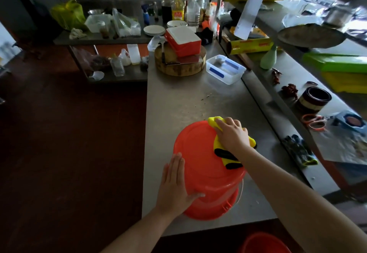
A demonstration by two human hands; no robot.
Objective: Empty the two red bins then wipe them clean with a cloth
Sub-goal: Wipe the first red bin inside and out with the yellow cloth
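Red plastic upturned bin (198, 153): left hand (174, 185), fingers straight together, braces 8 o'clock wall; right hand (232, 133), fingers flat, presses yellow-black cloth (226, 156), 2 o'clock. Sweep whole base.

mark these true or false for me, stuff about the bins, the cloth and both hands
1. The red bin stands upside down on the steel counter. True.
2. The right hand presses a cloth onto the bin's upturned base. True.
3. The left hand grips the bin's wire handle. False: it lies flat against the bin's side with its fingers straight.
4. The cloth is plain white. False: it is yellow with black patches.
5. A second red bin shows at the bottom edge of the picture, below the counter. True.
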